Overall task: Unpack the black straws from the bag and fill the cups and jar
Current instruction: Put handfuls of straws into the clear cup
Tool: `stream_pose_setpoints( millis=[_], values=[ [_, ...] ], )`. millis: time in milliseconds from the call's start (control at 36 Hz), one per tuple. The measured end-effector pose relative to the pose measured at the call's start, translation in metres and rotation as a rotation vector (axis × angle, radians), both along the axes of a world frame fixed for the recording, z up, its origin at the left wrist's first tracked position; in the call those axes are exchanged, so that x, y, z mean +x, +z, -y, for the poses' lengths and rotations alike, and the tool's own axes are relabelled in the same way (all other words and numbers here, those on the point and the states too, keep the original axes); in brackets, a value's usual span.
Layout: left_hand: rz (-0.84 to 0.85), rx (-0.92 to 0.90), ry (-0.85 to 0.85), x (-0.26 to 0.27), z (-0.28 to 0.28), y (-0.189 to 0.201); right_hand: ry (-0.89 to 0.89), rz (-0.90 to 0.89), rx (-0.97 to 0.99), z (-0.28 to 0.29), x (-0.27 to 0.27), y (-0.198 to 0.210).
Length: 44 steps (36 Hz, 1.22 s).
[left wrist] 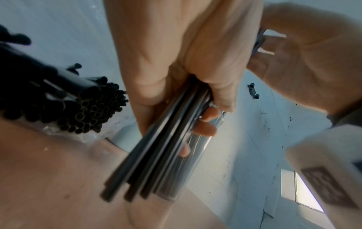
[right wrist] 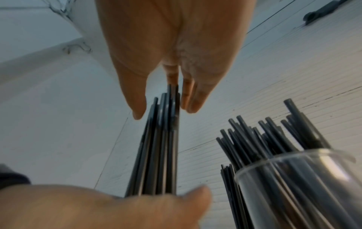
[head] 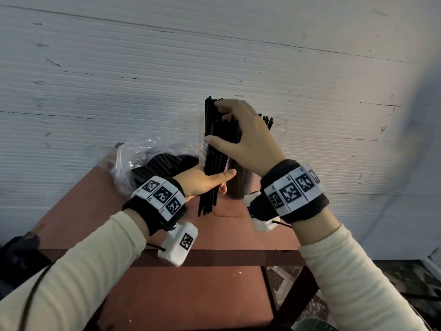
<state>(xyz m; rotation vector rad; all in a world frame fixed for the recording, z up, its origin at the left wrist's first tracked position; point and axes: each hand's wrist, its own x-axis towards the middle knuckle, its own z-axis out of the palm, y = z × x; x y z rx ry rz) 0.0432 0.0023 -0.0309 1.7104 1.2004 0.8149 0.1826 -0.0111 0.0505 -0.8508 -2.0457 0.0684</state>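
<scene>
While the red table (head: 152, 235) carries the clear bag (head: 133, 158) of straws at its far left, a filled cup (right wrist: 297, 186) stands right; between them the left hand (head: 205, 182) grips an upright bundle of straws (head: 214, 149), the right hand (head: 243, 139) with fingers spread loosely over its top.

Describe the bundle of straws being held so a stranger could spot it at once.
On the reddish-brown table against the white wall, both hands meet at the centre. The left hand grips an upright bundle of black straws near its lower end; the right hand touches its top. Unlike the straws in the plastic bag or clear cup, it is in no container.
</scene>
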Motion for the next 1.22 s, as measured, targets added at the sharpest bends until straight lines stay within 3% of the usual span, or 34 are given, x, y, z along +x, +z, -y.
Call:
stream_pose_setpoints(
  millis=[111, 194, 333, 444, 528, 611, 694, 861, 1083, 1222],
  values=[
    [0.088, 0.039, -0.158, -0.001, 0.014, 0.024, -0.077, -0.106, -0.024, 0.013, 0.012, 0.005],
    [0.022, 0.065, -0.323, 0.0, 0.027, 0.04, -0.078, -0.021, -0.143, 0.019, 0.02, 0.005],
    [-0.024, 0.052, -0.478, 0.007, 0.038, 0.049, 0.235, 0.069, -0.471, 0.024, 0.024, -0.001],
    [-0.062, 0.047, -0.493, 0.012, 0.036, 0.042, 0.274, 0.091, -0.409, 0.025, 0.027, -0.004],
    [0.062, 0.102, -0.35, 0.019, 0.03, 0.042, 0.22, -0.047, -0.33, 0.019, 0.037, 0.007],
    [0.277, 0.186, -0.026, 0.024, 0.013, 0.038, 0.122, -0.227, -0.251, 0.009, 0.054, 0.028],
    [0.251, 0.284, 0.163, 0.03, -0.007, 0.035, 0.006, -0.357, -0.207, -0.002, 0.072, 0.05],
    [0.094, 0.223, 0.121, 0.039, -0.049, 0.029, -0.104, -0.367, -0.254, -0.028, 0.083, 0.075],
    [0.024, 0.192, 0.047, 0.042, -0.073, 0.019, -0.094, -0.343, -0.318, -0.052, 0.08, 0.076],
    [-0.011, 0.207, -0.002, 0.042, -0.078, 0.016, -0.112, -0.188, -0.326, -0.066, 0.078, 0.072]
  ],
)
